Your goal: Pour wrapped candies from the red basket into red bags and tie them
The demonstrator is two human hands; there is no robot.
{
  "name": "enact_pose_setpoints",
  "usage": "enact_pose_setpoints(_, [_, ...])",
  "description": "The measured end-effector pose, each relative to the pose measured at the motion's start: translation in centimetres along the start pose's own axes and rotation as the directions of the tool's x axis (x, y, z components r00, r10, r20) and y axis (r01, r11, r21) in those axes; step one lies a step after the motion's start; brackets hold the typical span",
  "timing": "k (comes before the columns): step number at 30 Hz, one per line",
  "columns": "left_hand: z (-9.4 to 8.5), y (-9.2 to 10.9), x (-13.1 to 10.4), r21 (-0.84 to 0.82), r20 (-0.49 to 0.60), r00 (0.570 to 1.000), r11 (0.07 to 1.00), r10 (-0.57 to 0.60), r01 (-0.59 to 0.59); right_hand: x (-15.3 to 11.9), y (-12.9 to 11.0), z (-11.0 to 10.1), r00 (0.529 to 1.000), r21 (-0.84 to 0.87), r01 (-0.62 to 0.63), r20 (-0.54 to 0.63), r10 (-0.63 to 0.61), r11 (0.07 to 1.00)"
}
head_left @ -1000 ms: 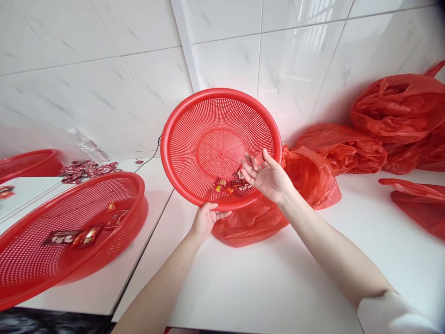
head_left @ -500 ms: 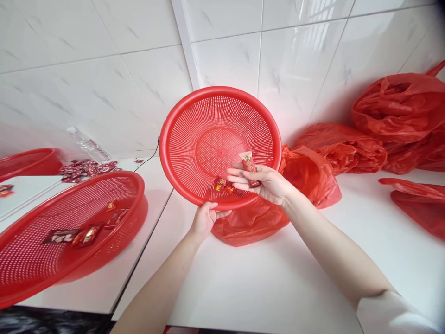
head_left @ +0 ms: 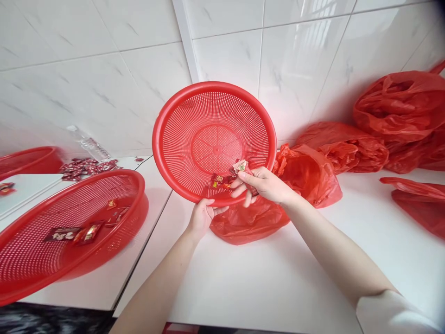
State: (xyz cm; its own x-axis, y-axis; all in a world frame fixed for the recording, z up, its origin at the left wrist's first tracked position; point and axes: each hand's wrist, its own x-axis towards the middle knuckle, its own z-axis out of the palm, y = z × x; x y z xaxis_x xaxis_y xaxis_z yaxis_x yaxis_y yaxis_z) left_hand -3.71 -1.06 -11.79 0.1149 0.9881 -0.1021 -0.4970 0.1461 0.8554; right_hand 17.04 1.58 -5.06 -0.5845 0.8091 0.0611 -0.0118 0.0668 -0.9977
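A round red plastic basket [head_left: 215,87] with perforated sides is tilted toward me above the white table. My left hand [head_left: 202,217] grips its lower rim, thumb on the inner side and fingers beneath. Over the basket's lower right, my right hand [head_left: 255,185] pinches a small wrapped candy [head_left: 240,167] in a red and pale pink wrapper. A few dark red candy packets [head_left: 218,180] lie in the bottom of the basket, partly hidden by my right fingers. Below the rim, an open red plastic bag [head_left: 250,225] rests on the table.
On the left stands another red basket [head_left: 139,183] holding several wrapped candies. Behind it are a pile of red packets [head_left: 83,169] and a clear plastic bottle [head_left: 90,144]. More red plastic bags [head_left: 399,106] lie along the tiled wall at right.
My right hand has turned over and closed its fingers round the candy, which now tips leftward. The basket in my left hand has shifted slightly left and up.
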Motion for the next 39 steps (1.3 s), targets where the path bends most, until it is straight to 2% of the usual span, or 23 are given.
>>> enact_pose_setpoints(3, [-0.2, 0.1, 0.1, -0.006, -0.01, 1.0, 1.0, 0.014, -0.014, -0.3, 0.2, -0.4, 0.997, -0.322, 0.072, 0.054, -0.057, 0.944])
enact_pose_setpoints(6, [-0.4, 0.2, 0.2, -0.016, -0.024, 0.999, 1.0, 0.025, -0.025, -0.6, 0.6, -1.0, 0.988, -0.595, 0.144, 0.129, -0.083, 0.791])
enact_pose_setpoints(9, [-0.6, 0.2, 0.4, -0.023, -0.069, 0.996, 0.998, 0.055, -0.057, -0.9, 0.8, -1.5, 0.997, -0.764, 0.058, 0.081, 0.005, 0.643])
enact_pose_setpoints(11, [-0.8, 0.2, 0.5, -0.018, -0.092, 0.993, 0.997, 0.071, -0.073, -1.0, 0.5, -1.4, 1.0, -0.831, -0.017, -0.005, 0.024, 0.556])
enact_pose_setpoints(14, [-0.6, 0.0, 0.4, 0.003, -0.098, 0.993, 0.998, 0.064, -0.064, -0.9, -0.1, -0.6, 0.992, -0.872, -0.019, -0.077, -0.098, 0.49])
enact_pose_setpoints(17, [0.1, -0.4, -0.2, 0.031, -0.058, 0.998, 0.999, 0.031, -0.029, -0.5, 0.1, 0.4, 0.971, -0.898, 0.031, -0.077, -0.225, 0.439])
enact_pose_setpoints(20, [1.1, -0.8, -1.1, 0.026, -0.004, 1.0, 1.0, -0.009, 0.01, 0.0, 1.2, 1.1, 0.981, -0.922, 0.069, -0.008, -0.195, 0.382])
enact_pose_setpoints(23, [1.5, -0.9, -1.5, 0.017, -0.008, 0.999, 0.999, -0.041, 0.041, 0.3, 2.3, 1.0, 0.988, -0.894, 0.152, 0.132, -0.075, 0.421])
enact_pose_setpoints(25, [1.4, -0.7, -1.4, 0.011, -0.024, 0.998, 0.998, -0.057, 0.057, 0.4, 2.5, 0.7, 0.978, -0.86, 0.205, 0.203, -0.055, 0.467])
enact_pose_setpoints(30, [0.2, 0.3, -0.3, -0.028, -0.096, 0.992, 0.996, -0.087, 0.085, 0.9, 2.1, 0.0, 0.928, -0.735, 0.372, 0.311, -0.206, 0.567])
enact_pose_setpoints(32, [-0.2, 0.6, 0.0, -0.032, -0.137, 0.987, 0.996, -0.087, 0.083, 1.0, 1.8, -0.2, 0.913, -0.694, 0.404, 0.266, -0.309, 0.597])
enact_pose_setpoints(34, [-0.5, 0.7, 0.2, -0.029, -0.159, 0.984, 0.996, -0.084, 0.081, 0.8, 1.4, -0.4, 0.921, -0.664, 0.367, 0.164, -0.353, 0.651])
enact_pose_setpoints(36, [-0.6, 0.7, 0.3, -0.027, -0.164, 0.984, 0.997, -0.075, 0.072, 0.5, 1.0, -0.8, 0.941, -0.621, 0.312, 0.098, -0.324, 0.719])
enact_pose_setpoints(39, [-0.7, 0.6, 0.5, -0.026, -0.167, 0.984, 0.998, -0.058, 0.054, 0.0, 0.4, -1.4, 0.962, -0.59, 0.263, 0.101, -0.254, 0.764])
